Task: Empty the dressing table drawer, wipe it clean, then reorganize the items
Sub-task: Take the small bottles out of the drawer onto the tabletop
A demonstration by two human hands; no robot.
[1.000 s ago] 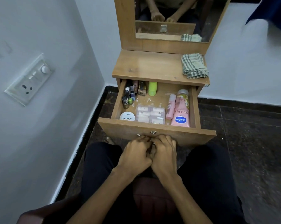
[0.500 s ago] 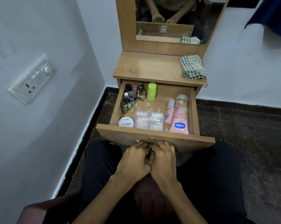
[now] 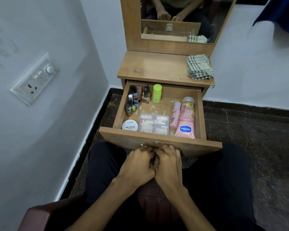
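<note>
The wooden drawer (image 3: 160, 139) of the dressing table stands pulled out wide. Inside lie a pink Vaseline tube (image 3: 186, 120), a slim pink bottle (image 3: 175, 115), a clear packet of small tubes (image 3: 154, 122), a white nail polish remover tub (image 3: 130, 125), a lime green bottle (image 3: 157, 93) and several nail polish bottles (image 3: 135, 99) at the back left. My left hand (image 3: 137, 165) and my right hand (image 3: 168, 164) are side by side, fingers curled on the handle under the drawer's front, below the lock (image 3: 156, 143).
A checked cloth (image 3: 199, 66) lies folded on the right of the wooden tabletop (image 3: 153, 67). The mirror (image 3: 178, 19) rises behind it. A wall with a switchboard (image 3: 34, 79) is close on the left. My knees sit under the drawer, on a dark floor.
The drawer has slid further out toward me with both hands on its handle. More of its back part and the bottles there now show.
</note>
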